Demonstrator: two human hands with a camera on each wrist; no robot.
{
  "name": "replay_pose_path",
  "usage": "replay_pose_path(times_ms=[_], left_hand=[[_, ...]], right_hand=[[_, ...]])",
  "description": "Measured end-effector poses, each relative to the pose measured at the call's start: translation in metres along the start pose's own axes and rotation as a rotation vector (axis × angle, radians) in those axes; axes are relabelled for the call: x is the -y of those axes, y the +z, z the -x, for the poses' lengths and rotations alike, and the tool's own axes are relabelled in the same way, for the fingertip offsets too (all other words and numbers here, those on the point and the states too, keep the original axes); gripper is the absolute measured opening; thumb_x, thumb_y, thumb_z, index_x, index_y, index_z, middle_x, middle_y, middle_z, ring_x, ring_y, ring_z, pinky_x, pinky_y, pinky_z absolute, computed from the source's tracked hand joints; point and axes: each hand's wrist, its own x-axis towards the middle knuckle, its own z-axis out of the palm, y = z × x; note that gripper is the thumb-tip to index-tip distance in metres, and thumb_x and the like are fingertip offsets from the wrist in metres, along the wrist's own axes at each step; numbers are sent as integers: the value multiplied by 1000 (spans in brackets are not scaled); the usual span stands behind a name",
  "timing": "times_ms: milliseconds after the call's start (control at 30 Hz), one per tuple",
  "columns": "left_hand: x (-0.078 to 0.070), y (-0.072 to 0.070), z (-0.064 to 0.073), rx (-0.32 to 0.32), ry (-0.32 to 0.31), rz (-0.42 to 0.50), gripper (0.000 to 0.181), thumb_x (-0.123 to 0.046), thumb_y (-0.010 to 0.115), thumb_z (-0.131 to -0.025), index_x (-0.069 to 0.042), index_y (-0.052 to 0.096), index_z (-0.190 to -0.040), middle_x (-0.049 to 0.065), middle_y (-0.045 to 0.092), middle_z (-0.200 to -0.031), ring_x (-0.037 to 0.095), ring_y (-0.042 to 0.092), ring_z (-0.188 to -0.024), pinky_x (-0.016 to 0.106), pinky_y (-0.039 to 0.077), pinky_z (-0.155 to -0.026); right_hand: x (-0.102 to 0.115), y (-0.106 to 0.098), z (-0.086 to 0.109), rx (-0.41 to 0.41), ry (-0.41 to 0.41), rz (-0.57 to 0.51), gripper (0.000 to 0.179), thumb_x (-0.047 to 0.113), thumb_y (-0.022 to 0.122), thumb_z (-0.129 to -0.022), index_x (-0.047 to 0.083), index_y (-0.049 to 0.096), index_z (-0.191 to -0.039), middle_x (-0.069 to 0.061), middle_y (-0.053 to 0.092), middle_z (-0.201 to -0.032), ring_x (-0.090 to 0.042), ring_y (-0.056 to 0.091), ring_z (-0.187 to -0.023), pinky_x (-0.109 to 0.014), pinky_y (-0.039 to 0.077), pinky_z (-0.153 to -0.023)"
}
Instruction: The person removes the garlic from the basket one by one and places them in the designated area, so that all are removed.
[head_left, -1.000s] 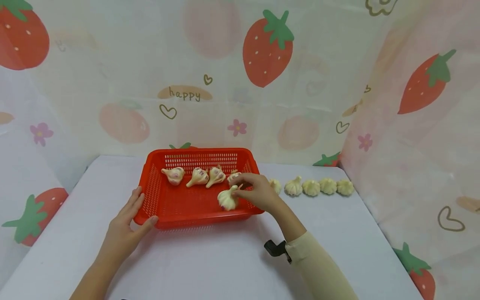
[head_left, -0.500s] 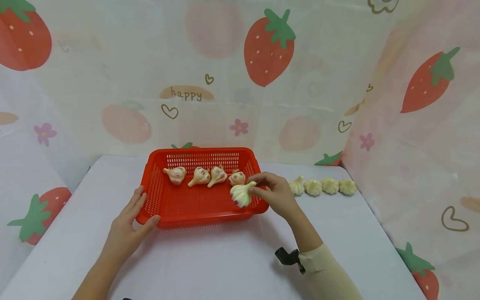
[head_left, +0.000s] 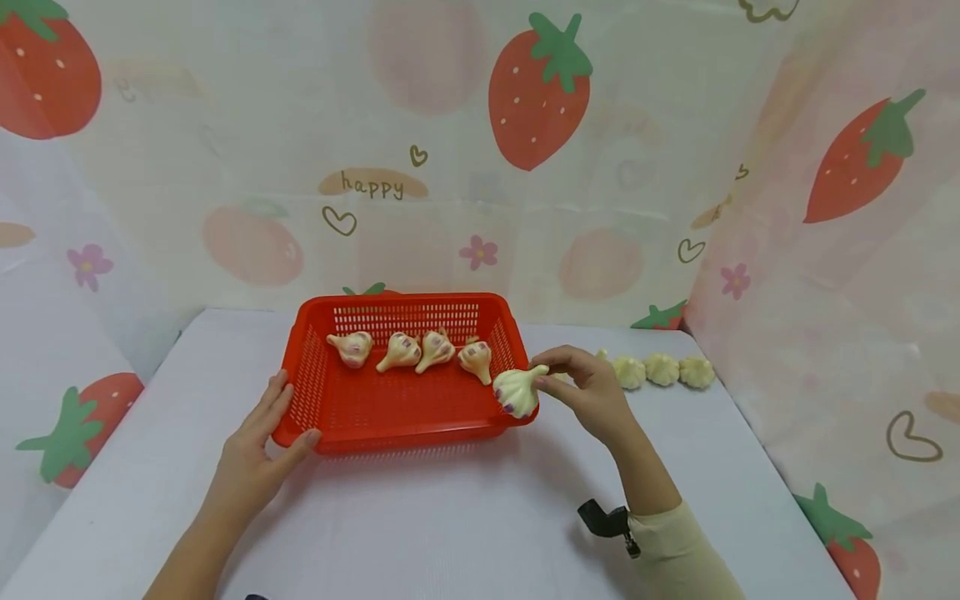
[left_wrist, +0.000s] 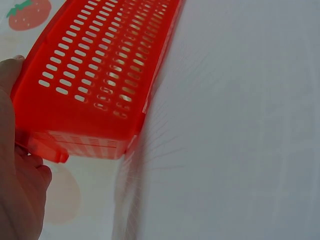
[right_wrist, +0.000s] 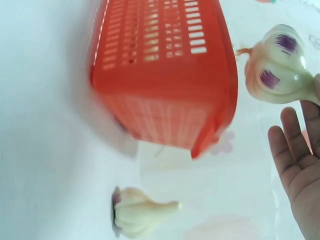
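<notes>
A red plastic basket (head_left: 405, 437) with slotted walls stands on the table, several garlic bulbs (head_left: 401, 352) lying along its far side. My left hand (head_left: 251, 462) grips the basket's near left corner; in the left wrist view its fingers (left_wrist: 32, 170) curl under the rim. Between thumb and fingertips, my right hand (head_left: 592, 392) pinches the stem of a white garlic bulb (head_left: 517, 392) with purple marks. That bulb hangs over the basket's right rim, and the right wrist view shows it beyond the rim, root end toward the basket.
Right of the basket, several garlic bulbs (head_left: 662, 369) sit in a row on the white tabletop (head_left: 420, 525), some partly hidden behind my right hand. One bulb (right_wrist: 142, 212) stands near the basket in the right wrist view. A strawberry-printed cloth (head_left: 420, 100) walls the back and sides.
My right hand has carried the pinched bulb rightward, from over the basket's inside to its right rim. My left hand stays at the basket corner.
</notes>
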Motion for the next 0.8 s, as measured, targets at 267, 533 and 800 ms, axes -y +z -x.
replay_pose_path(times_ms=[267,533,800], left_hand=[[-2,-1,0,17,-21,-6,81,-32,77,-93,-9,36,-159,0,27,-169,26,27,-156,-4,17,-103],[-2,1,1,7,-9,-3,81,-31,78,-92,-8,37,-158,2,28,-169,19,25,-156,-3,17,-104],[-5,-1,0,2,0,-8,81,-30,80,-91,-7,39,-157,3,30,-168,21,27,-156,-4,17,-104]], right_hand=[[-7,-19,9,-20,-20,-3,22,0,76,-90,2,72,-112,-19,71,-113,-20,68,-109,-29,55,-96],[-14,-35,10,-59,-11,37,21,-1,75,-90,5,73,-111,-14,72,-109,-15,65,-105,-30,51,-98],[-25,-50,14,-77,25,25,23,-2,75,-90,0,72,-112,-15,71,-109,-15,63,-99,-22,54,-86]])
